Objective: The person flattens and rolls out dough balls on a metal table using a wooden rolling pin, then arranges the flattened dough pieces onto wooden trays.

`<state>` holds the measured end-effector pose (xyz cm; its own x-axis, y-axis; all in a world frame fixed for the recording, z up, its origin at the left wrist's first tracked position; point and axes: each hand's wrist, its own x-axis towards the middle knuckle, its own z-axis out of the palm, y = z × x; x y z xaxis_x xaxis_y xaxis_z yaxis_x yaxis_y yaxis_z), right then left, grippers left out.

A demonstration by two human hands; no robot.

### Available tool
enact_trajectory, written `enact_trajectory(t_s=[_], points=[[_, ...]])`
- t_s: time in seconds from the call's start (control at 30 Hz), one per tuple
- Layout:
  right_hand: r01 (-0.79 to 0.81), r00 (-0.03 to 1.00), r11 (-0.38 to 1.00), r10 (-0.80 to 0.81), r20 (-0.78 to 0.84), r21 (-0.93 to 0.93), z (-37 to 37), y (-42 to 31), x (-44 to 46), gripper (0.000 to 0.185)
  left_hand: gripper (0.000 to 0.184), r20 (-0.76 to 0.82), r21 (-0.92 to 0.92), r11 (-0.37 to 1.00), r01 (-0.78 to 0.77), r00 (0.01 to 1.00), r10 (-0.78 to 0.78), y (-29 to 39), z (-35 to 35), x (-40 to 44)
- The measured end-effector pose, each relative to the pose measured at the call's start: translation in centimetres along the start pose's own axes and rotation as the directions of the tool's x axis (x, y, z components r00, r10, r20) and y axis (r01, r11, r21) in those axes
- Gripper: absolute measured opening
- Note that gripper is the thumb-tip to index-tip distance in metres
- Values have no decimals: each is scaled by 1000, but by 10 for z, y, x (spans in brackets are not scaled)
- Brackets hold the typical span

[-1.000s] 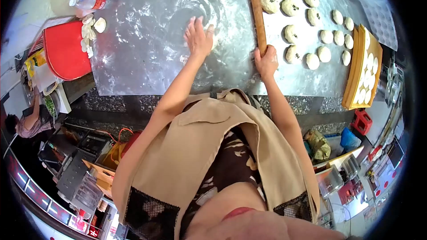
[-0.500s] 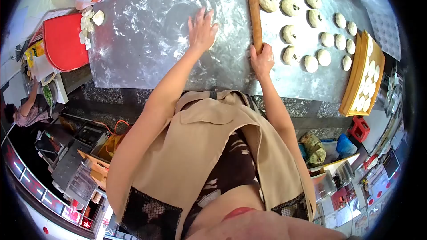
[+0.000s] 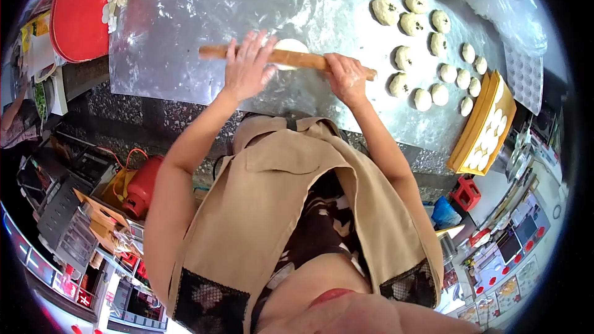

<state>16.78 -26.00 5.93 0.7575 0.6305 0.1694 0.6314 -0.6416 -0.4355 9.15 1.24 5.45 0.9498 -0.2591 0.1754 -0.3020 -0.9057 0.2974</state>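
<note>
"Nearest?"
"The right hand point(image 3: 348, 80) curls round the rolling pin point(image 3: 300, 59); the left hand point(image 3: 246, 74) lies over it, fingers spread."
"The dough disc point(image 3: 292, 45)?"
"Between the hands on the table point(image 3: 179, 21), partly hidden by the pin."
"Farther?"
"Speckled dough balls point(image 3: 385, 11) at right, the farthest cut off."

I get a bright, cool-toned feed, with whitish glare spreading over the metal worktop point(image 3: 179, 55) towards its upper middle and right, and deeper shade below its near edge. My fisheye lens bows the surroundings into curves and leaves black corners with a bluish fringe. I see motion blur on the rolling pin point(image 3: 297, 59), worst at its left end.
</note>
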Motion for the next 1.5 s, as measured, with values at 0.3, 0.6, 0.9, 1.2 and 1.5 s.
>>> enact_trajectory(t_s=[0.3, 0.6, 0.9, 1.2, 1.5], points=[[-292, 956, 947, 291, -31, -134, 55, 26, 60, 65, 63, -53, 178, 872, 456, 889, -454, -33, 38, 62], [-291, 955, 934, 271, -122, -206, 57, 19, 63, 54, 57, 42, 39, 903, 428, 902, -430, -15, 34, 26], [-232, 962, 944, 258, 89, -234, 40, 1, -44, 63, 67, 307, 50, 904, 426, 854, -419, 44, 29, -49], [-202, 973, 960, 175, -151, -193, 64, 39, 97, 58, 62, 70, 286, 840, 462, 864, -499, -28, 38, 31], [19, 999, 997, -16, 42, -69, 57, -11, -57, 55, 33, 89, -276, 891, 360, 933, -350, 35, 66, 58]])
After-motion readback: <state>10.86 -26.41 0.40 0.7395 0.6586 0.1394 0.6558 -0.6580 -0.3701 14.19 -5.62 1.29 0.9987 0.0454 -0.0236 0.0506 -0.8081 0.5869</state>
